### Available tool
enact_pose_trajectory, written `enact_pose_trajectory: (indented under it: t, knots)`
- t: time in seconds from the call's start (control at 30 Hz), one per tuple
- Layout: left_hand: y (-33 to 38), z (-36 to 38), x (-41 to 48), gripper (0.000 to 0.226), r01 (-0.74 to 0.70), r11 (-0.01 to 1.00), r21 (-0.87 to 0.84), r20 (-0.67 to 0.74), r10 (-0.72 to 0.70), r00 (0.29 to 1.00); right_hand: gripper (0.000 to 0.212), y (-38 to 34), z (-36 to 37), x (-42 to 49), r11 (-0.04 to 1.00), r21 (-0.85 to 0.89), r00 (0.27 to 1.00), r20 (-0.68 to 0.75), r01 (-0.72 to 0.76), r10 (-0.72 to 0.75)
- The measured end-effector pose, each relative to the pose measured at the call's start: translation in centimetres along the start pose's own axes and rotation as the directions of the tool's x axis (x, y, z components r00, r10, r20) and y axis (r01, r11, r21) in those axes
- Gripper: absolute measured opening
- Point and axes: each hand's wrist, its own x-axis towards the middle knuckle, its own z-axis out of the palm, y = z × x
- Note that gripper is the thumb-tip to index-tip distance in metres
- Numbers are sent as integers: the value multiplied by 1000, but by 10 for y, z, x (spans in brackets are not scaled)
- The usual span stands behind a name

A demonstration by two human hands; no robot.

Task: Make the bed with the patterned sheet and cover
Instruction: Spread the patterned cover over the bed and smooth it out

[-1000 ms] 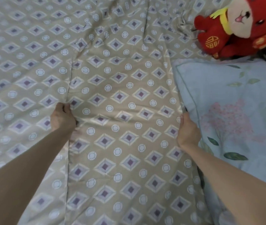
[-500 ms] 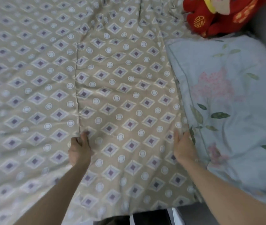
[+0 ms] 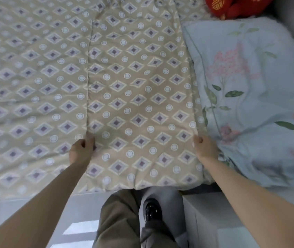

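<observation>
The patterned cover [image 3: 139,86], beige with purple-centred diamonds and pale circles, lies spread flat over the bed and fills most of the view, its near edge rounded over the side of the bed just in front of the person. A long straight ridge [image 3: 88,77] runs across the cover from its far side to its near part, and the cloth on both sides of it bears the same print, so whether the part to the left is cover or sheet cannot be told. At the near end of this ridge the left hand [image 3: 80,151] grips the cover, its fingers [image 3: 88,142] curled tight with a pinch of cloth bunched between them and the thumb. The right hand [image 3: 206,149] holds the cover's right edge: its thumb lies on top of the cloth, and its other fingers are tucked out of sight at that edge. The strip of cover between the 2 hands looks smooth, with only faint creases near each grip. Touching the cover's right edge lies a pale blue pillow [image 3: 259,104] printed with pink flowers and green leaves. Beyond the cover's far right corner sits a red plush toy [image 3: 232,6], cut by the frame. Below the cover's near edge are a grey floor [image 3: 26,212], an olive trouser leg [image 3: 119,221] and 1 glossy black shoe [image 3: 152,211].
</observation>
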Motion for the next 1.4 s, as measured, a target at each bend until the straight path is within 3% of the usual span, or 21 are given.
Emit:
enact_pose_trajectory:
  t: [0.2, 0.37, 0.47, 0.67, 0.87, 0.97, 1.03, 1.23, 1.4]
  knots:
    - [-47, 3, -50, 42, 124, 992, -13, 76, -123, 989, 30, 39, 3, -61, 976, 150, 986, -75, 158, -148]
    - [-63, 0, -70, 35, 88, 996, -31, 149, -82, 985, 24, 60, 9, -74, 995, 51, 982, -172, 85, -75]
    - [-68, -5, -71, 31, 92, 996, -9, 165, -90, 982, 19, 64, 2, -80, 991, 136, 991, -128, -12, 30]
    - [-79, -9, -75, 29, 67, 998, 10, 147, -68, 987, 13, 75, 7, -82, 994, 99, 988, -136, -54, 67]
    - [-77, 3, -80, 23, 151, 986, 65, 35, -153, 988, 14, 67, 11, -72, 993, 12, 991, -62, -118, 119]
    - [-67, 1, -87, 41, 223, 971, 85, -91, -215, 972, 19, 66, 10, -79, 994, -35, 993, -67, -103, 100]
    - [-59, -6, -95, 39, 243, 970, 20, -134, -238, 962, 27, 65, 7, -90, 993, -38, 993, -51, -111, 109]
    - [-27, -40, -123, 33, 171, 974, -149, 2, -172, 985, 31, 39, -23, -127, 998, -37, 996, 68, -53, 56]
    - [13, -77, -148, 31, 160, 960, -231, 111, -137, 984, 31, -6, -75, -159, 999, -27, 996, 71, 47, -45]
